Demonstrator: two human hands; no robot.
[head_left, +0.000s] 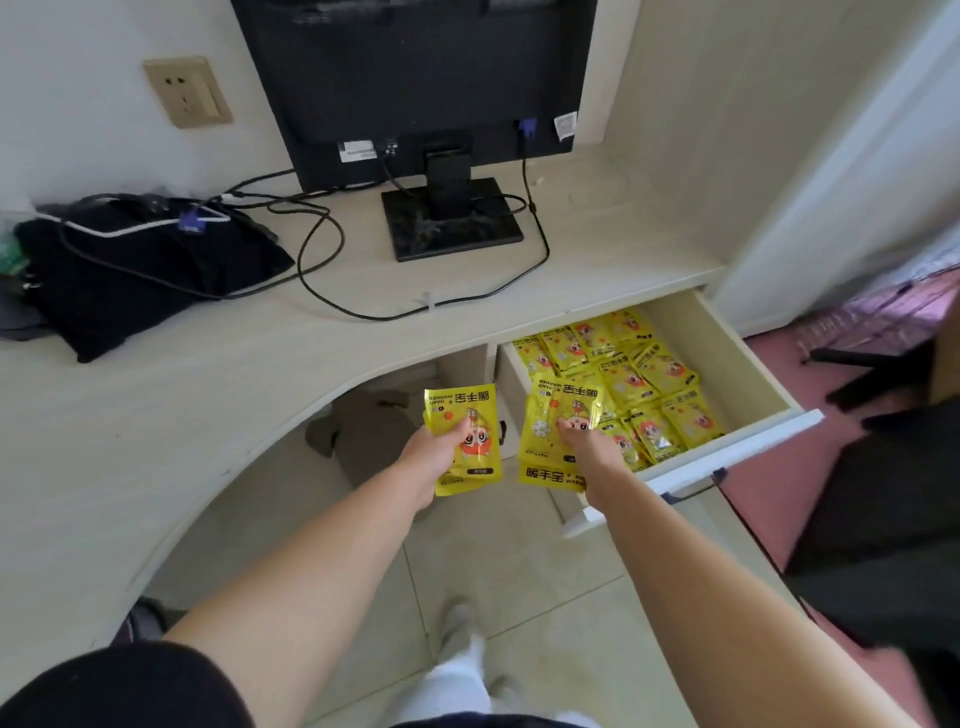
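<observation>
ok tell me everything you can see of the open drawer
The drawer is pulled well out from under the desk at its right end. It looks like pale wood laminate, with a white front panel. Yellow hand-warmer packets lie loosely across its floor. The right hand, gripping a packet stack, hovers over its near left corner.
</observation>
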